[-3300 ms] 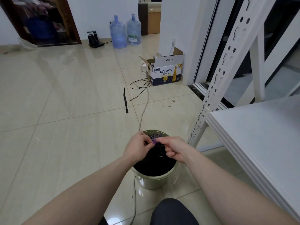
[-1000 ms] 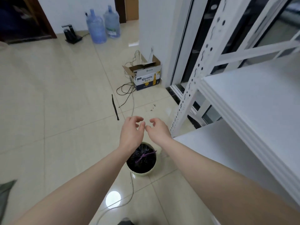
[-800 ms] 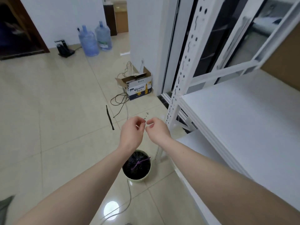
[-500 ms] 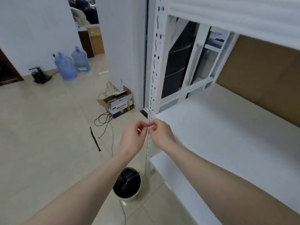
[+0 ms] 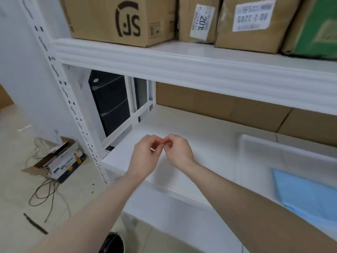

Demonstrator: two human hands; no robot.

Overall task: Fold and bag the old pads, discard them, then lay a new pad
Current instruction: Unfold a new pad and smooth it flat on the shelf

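Showing white shelf [image 5: 209, 128], cardboard boxes [image 5: 116, 19] above, tiled floor [image 5: 16, 189]

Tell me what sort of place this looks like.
Probably a storeroom or a back room used for storage. A white slotted metal rack holds labelled cardboard shipping boxes, and on the tiled floor sit an open beer carton and loose cables.

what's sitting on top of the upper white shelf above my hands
On the upper white shelf stand brown cardboard boxes: one printed SF, two with white labels, plus a green package. Whatever sits behind them is hidden.
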